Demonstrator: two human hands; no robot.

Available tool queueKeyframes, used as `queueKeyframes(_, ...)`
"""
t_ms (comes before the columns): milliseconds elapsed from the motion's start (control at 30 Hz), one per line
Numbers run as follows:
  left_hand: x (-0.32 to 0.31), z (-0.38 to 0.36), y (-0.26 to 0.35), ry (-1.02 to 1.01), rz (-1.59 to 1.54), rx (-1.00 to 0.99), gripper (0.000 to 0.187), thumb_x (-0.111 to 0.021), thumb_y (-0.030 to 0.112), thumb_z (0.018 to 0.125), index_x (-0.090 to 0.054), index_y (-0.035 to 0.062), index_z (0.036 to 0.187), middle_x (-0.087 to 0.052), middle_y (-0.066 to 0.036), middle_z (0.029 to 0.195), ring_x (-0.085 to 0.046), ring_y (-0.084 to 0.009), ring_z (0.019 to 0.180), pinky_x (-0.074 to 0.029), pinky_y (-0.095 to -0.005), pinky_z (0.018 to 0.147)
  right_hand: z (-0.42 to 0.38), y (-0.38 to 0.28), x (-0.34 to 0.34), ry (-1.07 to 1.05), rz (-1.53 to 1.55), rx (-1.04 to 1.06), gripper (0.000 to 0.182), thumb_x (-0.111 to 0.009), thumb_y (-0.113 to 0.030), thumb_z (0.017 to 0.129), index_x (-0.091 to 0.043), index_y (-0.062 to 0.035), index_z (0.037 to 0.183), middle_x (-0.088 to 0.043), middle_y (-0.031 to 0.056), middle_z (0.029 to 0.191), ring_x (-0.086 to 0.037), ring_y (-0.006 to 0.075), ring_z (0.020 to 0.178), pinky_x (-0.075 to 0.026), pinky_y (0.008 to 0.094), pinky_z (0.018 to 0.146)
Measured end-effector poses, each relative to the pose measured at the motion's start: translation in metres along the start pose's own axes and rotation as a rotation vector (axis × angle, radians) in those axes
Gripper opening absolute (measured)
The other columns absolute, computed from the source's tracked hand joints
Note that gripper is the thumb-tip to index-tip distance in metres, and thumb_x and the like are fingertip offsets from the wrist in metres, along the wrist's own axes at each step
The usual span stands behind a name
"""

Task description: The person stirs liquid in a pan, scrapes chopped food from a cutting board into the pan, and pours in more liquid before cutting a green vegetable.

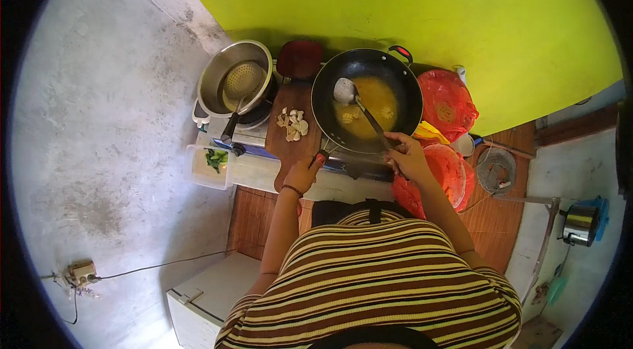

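Note:
My left hand (302, 174) is closed round the near handle of a black wok (325, 112). Yellowish liquid (379, 97) with a few pale pieces lies in the wok. In my right hand (410, 159) is the handle of a metal ladle (344, 90), whose bowl is over the left part of the liquid. Left of the wok, a wooden cutting board (283, 145) holds garlic (295, 125).
At the left are a steel pot (212, 82) with a perforated skimmer (243, 80) and a clear container (199, 168) of green leaves. Behind the board sits a dark red bowl (299, 59). Red plastic bags (445, 102) lie right of the wok, near a wire basket (496, 170).

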State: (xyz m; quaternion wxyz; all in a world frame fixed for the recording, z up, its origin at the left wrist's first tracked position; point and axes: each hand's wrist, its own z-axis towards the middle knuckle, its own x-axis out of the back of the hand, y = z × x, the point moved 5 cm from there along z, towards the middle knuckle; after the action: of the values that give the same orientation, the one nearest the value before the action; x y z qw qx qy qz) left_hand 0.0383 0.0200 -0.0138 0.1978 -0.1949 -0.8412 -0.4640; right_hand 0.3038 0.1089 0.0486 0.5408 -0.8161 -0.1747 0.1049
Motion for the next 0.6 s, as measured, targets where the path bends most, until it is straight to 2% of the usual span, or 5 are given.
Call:
queueKeyframes(133, 0.002, -0.002, 0.003, 0.006, 0.02, -0.001, 0.051, -0.045, 0.052, 0.089, -0.062, 0.0037, 0.086, -0.06, -0.014, 0.061, -0.062, -0.0283, 0.061, -0.045, -0.0397, 0.061, -0.001, 0.006, 0.004, 0.063, -0.087, 0.035, 0.043, -0.052, 0.001, 0.081, -0.05, -0.0049, 0.124, -0.062, 0.0114, 0.069, -0.048, 0.0101, 0.041, -0.039, 0.024, 0.037)
queueKeyframes(333, 0.0, -0.001, 0.001, 0.034, 0.012, -0.044, 0.051, -0.045, 0.051, 0.089, -0.06, 0.0025, 0.083, -0.059, -0.015, 0.062, -0.062, -0.0288, 0.061, -0.045, -0.0404, 0.061, -0.013, -0.002, 0.021, 0.161, 0.027, 0.1, 0.043, -0.052, 0.002, 0.08, -0.051, -0.0045, 0.123, -0.06, 0.0091, 0.067, -0.049, 0.0097, 0.043, -0.039, 0.0229, 0.039)
queueKeyframes(433, 0.0, -0.001, 0.001, 0.036, 0.01, -0.048, 0.051, -0.045, 0.05, 0.089, -0.06, 0.0018, 0.082, -0.059, -0.016, 0.062, -0.062, -0.029, 0.061, -0.045, -0.0403, 0.061, -0.018, -0.004, 0.036, 0.271, -0.102, 0.114, 0.043, -0.052, 0.001, 0.081, -0.049, -0.0038, 0.123, -0.059, 0.0077, 0.066, -0.049, 0.0092, 0.043, -0.039, 0.0222, 0.041)
queueKeyframes(600, 0.0, -0.002, 0.003, 0.033, -0.007, -0.035, 0.05, -0.047, 0.049, 0.089, -0.06, 0.0013, 0.082, -0.059, -0.016, 0.062, -0.061, -0.0296, 0.06, -0.045, -0.0403, 0.06, -0.016, 0.014, 0.047, 0.251, -0.028, 0.024, 0.041, -0.052, 0.0, 0.082, -0.048, -0.0016, 0.123, -0.059, 0.0072, 0.066, -0.051, 0.0101, 0.043, -0.037, 0.0236, 0.036)
